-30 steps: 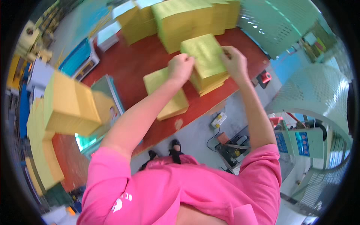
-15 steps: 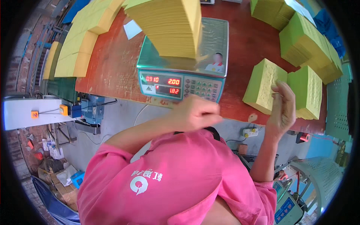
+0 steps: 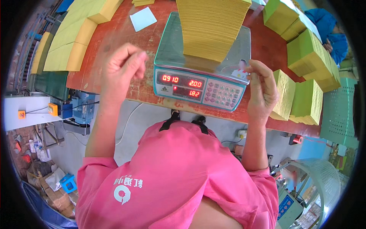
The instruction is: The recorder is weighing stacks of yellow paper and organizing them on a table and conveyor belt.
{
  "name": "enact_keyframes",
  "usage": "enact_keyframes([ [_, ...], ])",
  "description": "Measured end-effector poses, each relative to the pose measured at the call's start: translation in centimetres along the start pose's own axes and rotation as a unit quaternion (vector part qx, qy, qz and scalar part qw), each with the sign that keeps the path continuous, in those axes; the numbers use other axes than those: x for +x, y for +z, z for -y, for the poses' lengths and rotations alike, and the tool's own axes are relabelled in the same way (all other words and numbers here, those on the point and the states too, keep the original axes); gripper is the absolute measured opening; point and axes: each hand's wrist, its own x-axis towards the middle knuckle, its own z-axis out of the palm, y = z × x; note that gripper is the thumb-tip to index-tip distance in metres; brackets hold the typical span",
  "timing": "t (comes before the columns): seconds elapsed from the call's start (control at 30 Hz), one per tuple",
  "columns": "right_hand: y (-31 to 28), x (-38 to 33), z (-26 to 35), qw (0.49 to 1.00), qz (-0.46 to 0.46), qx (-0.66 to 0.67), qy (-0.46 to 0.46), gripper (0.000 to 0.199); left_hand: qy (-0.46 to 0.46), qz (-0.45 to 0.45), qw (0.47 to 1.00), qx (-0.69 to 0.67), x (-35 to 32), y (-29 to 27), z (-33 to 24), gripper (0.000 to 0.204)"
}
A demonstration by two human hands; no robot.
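A tall stack of yellow paper (image 3: 213, 30) stands on the platform of a teal digital scale (image 3: 162, 57), whose red display is lit. My left hand (image 3: 124, 68) is raised left of the scale, over the red tabletop, slightly blurred. Its fingers are curled in against the thumb, and nothing shows in them. By the scale's right front corner is my right hand (image 3: 263, 86), fingers bent and parted from the thumb, holding nothing. Two shorter yellow paper blocks, one a rough-faced block (image 3: 283, 91) and one a greener block (image 3: 308, 101), sit just beyond it.
More yellow paper stacks line the table's left (image 3: 70, 32) and its far right (image 3: 310, 53). A white square sheet (image 3: 143, 19) lies behind my left hand. Another person's blue sleeve (image 3: 337, 44) shows at the far right. A wire-mesh guard (image 3: 324, 183) stands at lower right.
My left hand has swung left and away from the scale's front. My right hand has moved left from the short paper blocks to the scale's corner. The view has shifted; the display reads the same.
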Motion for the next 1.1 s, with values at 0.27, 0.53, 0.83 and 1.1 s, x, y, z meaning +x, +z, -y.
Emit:
enact_keyframes([
  [0.27, 1.2, -1.3, 0.3, 0.999, -0.022, -0.040, 0.026, 0.019, 0.353, 0.090, 0.920, 0.147, 9.2, 3.3, -6.6, 0.022],
  [0.53, 0.2, -3.0, 0.2, 0.998, -0.056, -0.018, 0.039, 0.017, 0.327, 0.136, 0.921, 0.160, 13.9, 5.4, -6.7, 0.024],
  [0.83, 0.3, -2.8, -0.1, 0.994, -0.033, 0.040, 0.100, 0.016, 0.297, 0.162, 0.932, 0.130, 14.8, 5.2, -6.9, 0.013],
  [1.1, 0.4, -2.6, 0.0, 0.991, 0.004, 0.038, 0.128, 0.018, 0.328, 0.142, 0.919, 0.166, 14.1, 5.0, -7.0, 0.010],
])
